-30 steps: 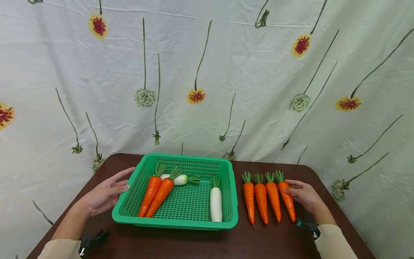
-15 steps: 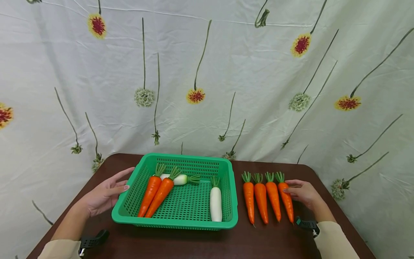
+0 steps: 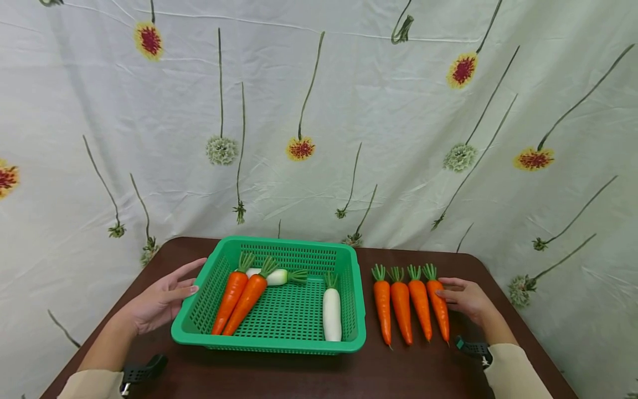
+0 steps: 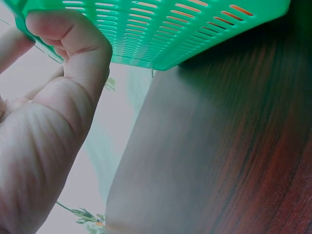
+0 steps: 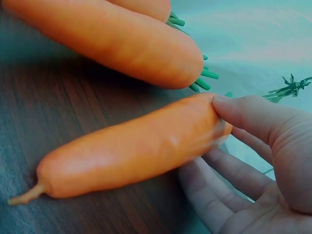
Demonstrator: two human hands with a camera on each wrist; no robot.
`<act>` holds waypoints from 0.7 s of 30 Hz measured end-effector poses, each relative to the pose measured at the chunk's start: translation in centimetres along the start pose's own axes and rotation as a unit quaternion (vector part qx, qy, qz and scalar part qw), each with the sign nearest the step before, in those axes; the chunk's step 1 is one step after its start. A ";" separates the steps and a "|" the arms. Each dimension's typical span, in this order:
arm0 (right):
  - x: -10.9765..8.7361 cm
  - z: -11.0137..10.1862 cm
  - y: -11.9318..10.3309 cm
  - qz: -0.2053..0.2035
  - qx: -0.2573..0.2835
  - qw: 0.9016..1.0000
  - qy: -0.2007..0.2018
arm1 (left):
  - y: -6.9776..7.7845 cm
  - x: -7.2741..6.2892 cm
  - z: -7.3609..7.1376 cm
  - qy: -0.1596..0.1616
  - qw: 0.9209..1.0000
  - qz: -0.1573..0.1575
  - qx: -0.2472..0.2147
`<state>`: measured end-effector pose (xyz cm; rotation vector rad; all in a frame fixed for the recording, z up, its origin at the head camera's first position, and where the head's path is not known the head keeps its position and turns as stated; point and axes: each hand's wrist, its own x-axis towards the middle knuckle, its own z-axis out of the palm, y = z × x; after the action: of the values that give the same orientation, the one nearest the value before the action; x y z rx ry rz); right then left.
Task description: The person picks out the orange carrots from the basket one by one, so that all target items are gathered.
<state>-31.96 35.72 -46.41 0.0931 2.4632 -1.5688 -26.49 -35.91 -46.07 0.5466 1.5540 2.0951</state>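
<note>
In the head view, my left hand (image 3: pixel 158 302) is at the left side of a green plastic basket (image 3: pixel 269 346), thumb and forefinger touching its outer rim. The left wrist view shows the bent thumb against the slotted green wall. My right hand (image 3: pixel 466 299) pinches the upper end of the rightmost carrot (image 3: pixel 440 310), near its green stems. In the right wrist view, the thumb lies on top and the fingers meet its lower side. That carrot lies on the table beside another carrot (image 3: pixel 420 307), with more of the row to its left.
Inside the basket, two carrots (image 3: pixel 247 305) lean at the left, overlapping a white radish (image 3: pixel 277 277). A second white radish (image 3: pixel 332 315) stands lengthwise at the right. The dark wooden table (image 3: pixel 299 379) ends at a flowered cloth (image 3: pixel 379 111) behind.
The pointed end of the rightmost carrot has swung slightly left, bringing it more in line with the row. My left hand and the basket stay in place.
</note>
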 end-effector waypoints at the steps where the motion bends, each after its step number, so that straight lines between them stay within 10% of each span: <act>1: 0.0 0.0 0.0 0.000 -0.001 1.000 0.000 | 0.0 0.0 0.0 -0.002 1.000 0.001 -0.003; 21: -0.3 -0.3 -0.1 -0.018 -0.008 1.000 -0.005 | 0.1 -0.2 0.2 0.000 1.000 -0.002 0.000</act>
<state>-31.75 35.94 -46.18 0.0389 2.4826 -1.5596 -26.26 -35.92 -45.89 0.5428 1.5539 2.0912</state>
